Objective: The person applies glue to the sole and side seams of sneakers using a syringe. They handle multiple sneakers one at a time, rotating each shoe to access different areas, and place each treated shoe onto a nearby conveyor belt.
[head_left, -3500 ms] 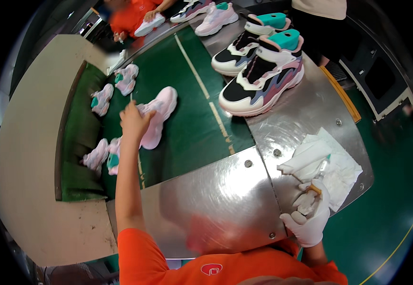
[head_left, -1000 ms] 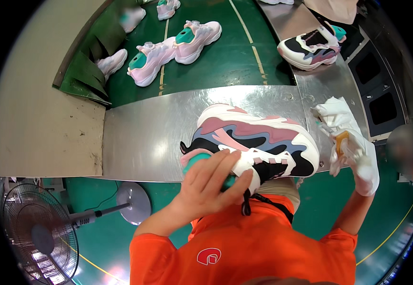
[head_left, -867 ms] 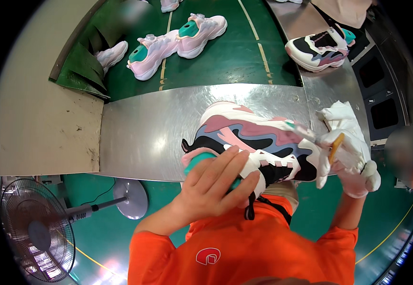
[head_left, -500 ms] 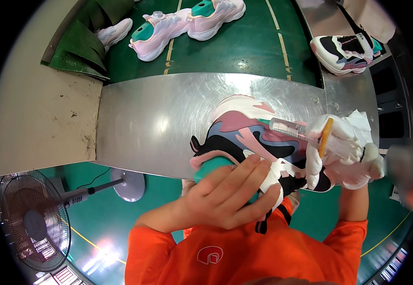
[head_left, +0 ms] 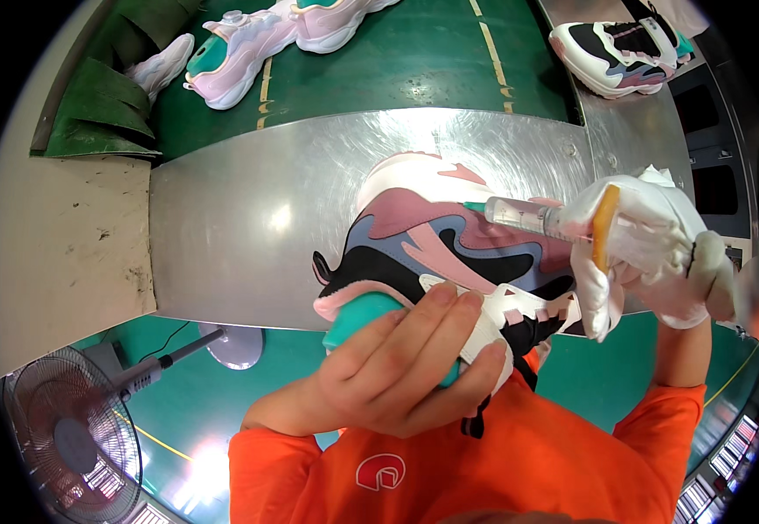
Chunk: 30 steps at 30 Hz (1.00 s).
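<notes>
A pink, black, blue and white sneaker [head_left: 449, 236] lies tilted on its side over the metal counter's front edge. A green shoe last [head_left: 364, 316] fills its opening. My bare left hand [head_left: 414, 371] is closed around the shoe near the tongue and white strap. In my white-gloved right hand [head_left: 641, 244] is a clear syringe [head_left: 519, 214] with a green tip and an orange-yellow flange. That tip points left, at the seam between the pink upper and white sole; I cannot tell whether it touches. The gloved fingers cover the plunger end.
Beyond the metal counter [head_left: 231, 210] runs a green conveyor belt [head_left: 379, 79] with pale pink sneakers [head_left: 248, 52]. Another black-and-white sneaker [head_left: 615, 57] stands on the right ledge. A beige panel [head_left: 74, 236] borders the left, with a fan [head_left: 74, 437] below it.
The syringe tip has shifted slightly along the sole seam relative to the shoe. My left hand keeps its grip. The whole view has moved, so the belt and its sneakers appear higher and further left.
</notes>
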### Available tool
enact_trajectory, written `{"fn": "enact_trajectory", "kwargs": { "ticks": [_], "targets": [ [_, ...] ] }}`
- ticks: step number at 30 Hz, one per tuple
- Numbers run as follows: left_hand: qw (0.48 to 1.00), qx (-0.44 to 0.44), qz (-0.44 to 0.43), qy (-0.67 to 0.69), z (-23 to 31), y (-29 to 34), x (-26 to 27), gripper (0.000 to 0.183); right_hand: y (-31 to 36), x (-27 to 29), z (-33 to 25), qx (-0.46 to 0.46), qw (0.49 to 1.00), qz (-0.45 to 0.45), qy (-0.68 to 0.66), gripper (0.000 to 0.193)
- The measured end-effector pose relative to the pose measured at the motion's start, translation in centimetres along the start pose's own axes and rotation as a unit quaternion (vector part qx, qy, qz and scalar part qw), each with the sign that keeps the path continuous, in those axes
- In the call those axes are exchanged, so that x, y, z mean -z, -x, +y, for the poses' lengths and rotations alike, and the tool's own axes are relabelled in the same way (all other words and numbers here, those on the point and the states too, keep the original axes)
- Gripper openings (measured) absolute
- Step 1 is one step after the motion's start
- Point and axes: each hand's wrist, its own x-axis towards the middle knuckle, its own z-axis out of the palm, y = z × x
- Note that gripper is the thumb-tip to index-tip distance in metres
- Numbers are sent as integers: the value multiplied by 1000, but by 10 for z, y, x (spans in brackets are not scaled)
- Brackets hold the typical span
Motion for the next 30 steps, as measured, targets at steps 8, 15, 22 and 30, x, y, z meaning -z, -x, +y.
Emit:
{"fn": "enact_trajectory", "kwargs": {
  "ticks": [8, 15, 22, 30],
  "targets": [
    [1000, -5, 4, -5, 0, 1, -2, 42, 24, 17, 17, 42, 999, 34, 9, 67],
    [1000, 9, 11, 5, 2, 0, -2, 41, 20, -8, -24, -37, 999, 21, -11, 103],
    [1000, 5, 6, -1, 1, 1, -1, 33, 23, -2, -16, -23, 999, 1, -28, 111],
    [1000, -4, 17, -13, 0, 3, -3, 31, 25, 10, -10, 13, 998, -44, -36, 115]
  ]
}}
